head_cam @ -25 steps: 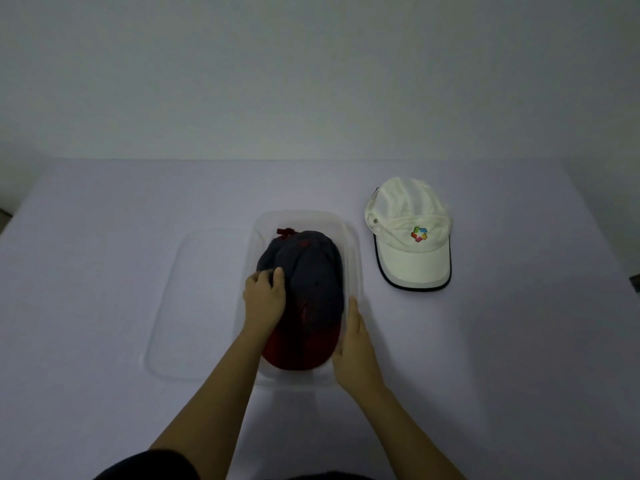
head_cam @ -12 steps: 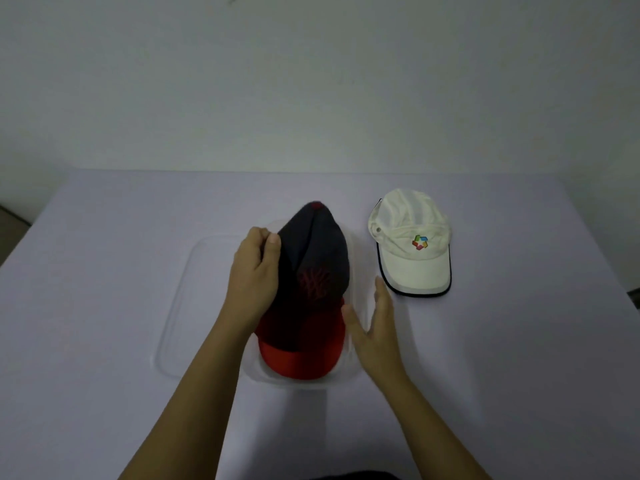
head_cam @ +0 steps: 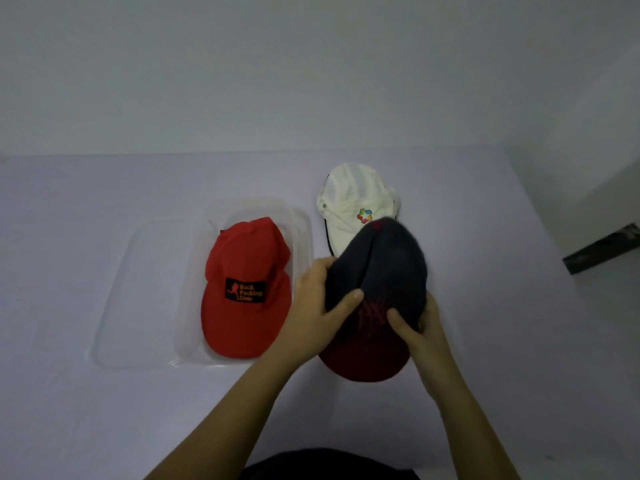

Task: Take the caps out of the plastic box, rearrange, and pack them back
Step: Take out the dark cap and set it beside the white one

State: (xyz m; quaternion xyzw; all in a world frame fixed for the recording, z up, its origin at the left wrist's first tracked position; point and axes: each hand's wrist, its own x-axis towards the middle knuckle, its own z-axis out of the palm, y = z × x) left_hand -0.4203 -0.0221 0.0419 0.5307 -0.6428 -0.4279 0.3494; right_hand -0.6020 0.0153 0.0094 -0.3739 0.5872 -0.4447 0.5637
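Pale grey wall fills the upper half of the view, and below it a lavender-white tabletop point(head_cam: 104, 410) carries everything. On it sits a clear rectangular plastic box point(head_cam: 302, 237), with a flat clear lid point(head_cam: 138, 271) lying at its left, seemingly partly under it. Inside the box lies a bright red fabric cap with a black patch point(head_cam: 246, 271), brim toward the person. Just right of the box, both hands hold a dark navy cap with a deep red brim point(head_cam: 384, 268); whether it touches the tabletop cannot be told. It hides part of the brim of a white mesh cap with a coloured logo point(head_cam: 349, 195), which lies farther back.

The left hand point(head_cam: 311, 303) has its grip clamped on the crown's left side, thumb on top. The right hand point(head_cam: 427, 327) pinches the front panel in the same way.

The step appears to be laying the navy cap out. It would go best onto bare tabletop, nearer than the white cap rather than over it, brim flat, with the pinch loosened so the crown keeps its shape. The red cap is not yet out.
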